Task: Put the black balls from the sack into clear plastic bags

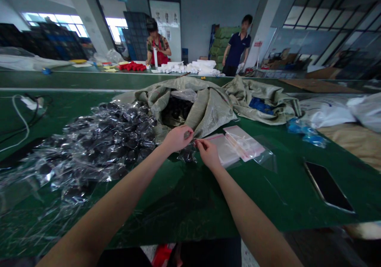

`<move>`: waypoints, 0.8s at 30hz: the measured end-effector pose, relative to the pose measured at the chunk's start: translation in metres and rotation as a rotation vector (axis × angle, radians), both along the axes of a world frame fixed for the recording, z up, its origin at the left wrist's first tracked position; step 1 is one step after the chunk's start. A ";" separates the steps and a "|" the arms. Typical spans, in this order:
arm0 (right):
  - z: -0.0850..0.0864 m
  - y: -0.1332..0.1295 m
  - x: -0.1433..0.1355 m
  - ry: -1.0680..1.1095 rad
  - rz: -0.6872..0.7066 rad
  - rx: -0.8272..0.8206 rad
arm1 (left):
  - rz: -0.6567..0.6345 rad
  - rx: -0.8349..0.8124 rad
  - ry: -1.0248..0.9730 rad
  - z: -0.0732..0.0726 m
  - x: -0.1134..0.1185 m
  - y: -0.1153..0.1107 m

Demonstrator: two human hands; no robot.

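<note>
Clear plastic is glinting in the head view, where a small bag (187, 156) with dark contents is showing just below the fingertips, on the near side of the woven sack (208, 110); the right hand (209, 154) is apparently pinching its upper edge, perhaps to steady it, while the left hand (177, 138) is curling close by, its exact hold being impossible to tell. Wrapped dark pieces (119, 134) are lying heaped on the left and flat sleeves (241, 140) on the right, probably for easy reach across the green table (178, 211).
</note>
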State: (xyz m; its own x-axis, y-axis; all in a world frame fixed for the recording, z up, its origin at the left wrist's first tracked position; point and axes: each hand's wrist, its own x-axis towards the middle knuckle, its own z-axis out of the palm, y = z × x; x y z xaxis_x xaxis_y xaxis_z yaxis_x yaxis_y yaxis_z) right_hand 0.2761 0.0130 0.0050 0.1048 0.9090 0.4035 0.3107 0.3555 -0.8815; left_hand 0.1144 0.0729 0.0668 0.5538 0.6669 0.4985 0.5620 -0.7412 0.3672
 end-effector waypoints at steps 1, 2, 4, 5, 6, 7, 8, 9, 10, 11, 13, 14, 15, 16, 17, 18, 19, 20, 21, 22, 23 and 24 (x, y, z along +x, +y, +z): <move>0.000 0.000 0.000 -0.001 -0.001 0.003 | -0.050 0.002 0.013 0.000 -0.001 0.000; 0.001 0.000 0.000 -0.008 -0.002 0.006 | -0.085 0.007 0.029 -0.001 -0.002 0.000; 0.001 0.000 0.000 -0.022 -0.004 0.012 | -0.114 0.022 0.065 -0.003 -0.003 0.001; 0.002 -0.001 0.000 -0.027 -0.004 0.015 | -0.121 0.026 0.082 -0.004 -0.003 0.001; 0.002 -0.001 0.000 -0.031 -0.003 0.016 | -0.133 0.025 0.097 -0.004 -0.003 0.002; 0.002 -0.001 0.000 -0.036 -0.002 0.016 | -0.152 0.020 0.108 -0.004 -0.002 0.002; 0.002 -0.001 0.000 -0.041 0.000 0.016 | -0.170 0.012 0.113 -0.004 -0.001 0.003; 0.002 -0.001 0.000 -0.047 0.002 0.018 | -0.182 0.002 0.113 -0.004 0.000 0.002; 0.002 -0.001 -0.001 -0.052 0.003 0.020 | -0.180 -0.011 0.109 -0.003 0.001 0.001; 0.003 0.000 -0.001 -0.056 0.004 0.021 | -0.164 -0.026 0.099 -0.003 0.002 0.000; 0.003 0.000 0.000 -0.048 0.005 0.023 | -0.105 -0.065 0.052 -0.004 0.007 -0.003; 0.003 0.000 0.000 -0.039 0.004 0.023 | -0.070 -0.088 0.011 -0.005 0.009 -0.005; 0.003 0.000 0.000 -0.029 -0.002 0.023 | -0.030 -0.114 -0.046 -0.007 0.011 -0.006; 0.003 0.000 0.000 -0.021 -0.009 0.021 | 0.017 -0.145 -0.117 -0.008 0.013 -0.006; 0.002 -0.001 0.000 -0.014 -0.013 0.016 | 0.072 -0.184 -0.201 -0.010 0.014 -0.004; 0.001 -0.001 0.000 -0.003 -0.015 0.008 | 0.135 -0.232 -0.300 -0.011 0.013 -0.001; 0.000 -0.001 -0.001 0.017 -0.018 -0.001 | 0.199 -0.286 -0.419 -0.011 0.011 0.003; -0.002 -0.001 -0.001 0.049 -0.019 -0.013 | 0.253 -0.345 -0.565 -0.011 0.008 0.008; -0.004 0.000 -0.002 0.098 -0.020 -0.027 | 0.285 -0.410 -0.735 -0.009 0.002 0.013; -0.006 0.001 -0.003 0.163 -0.020 -0.044 | 0.288 -0.478 -0.925 -0.006 -0.005 0.019; -0.008 0.002 -0.005 0.238 -0.021 -0.066 | 0.263 -0.547 -1.120 -0.003 -0.015 0.024; -0.010 0.004 -0.006 0.313 -0.020 -0.093 | 0.221 -0.613 -1.296 0.001 -0.025 0.029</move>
State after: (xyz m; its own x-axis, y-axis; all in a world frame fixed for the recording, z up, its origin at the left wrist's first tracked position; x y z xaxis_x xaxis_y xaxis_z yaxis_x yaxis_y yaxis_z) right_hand 0.2703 0.0170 -0.0048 0.2288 0.9369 0.2642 0.0257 0.2655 -0.9638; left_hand 0.0894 0.1014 0.0676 -0.1967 0.9656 0.1703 -0.3251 -0.2281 0.9178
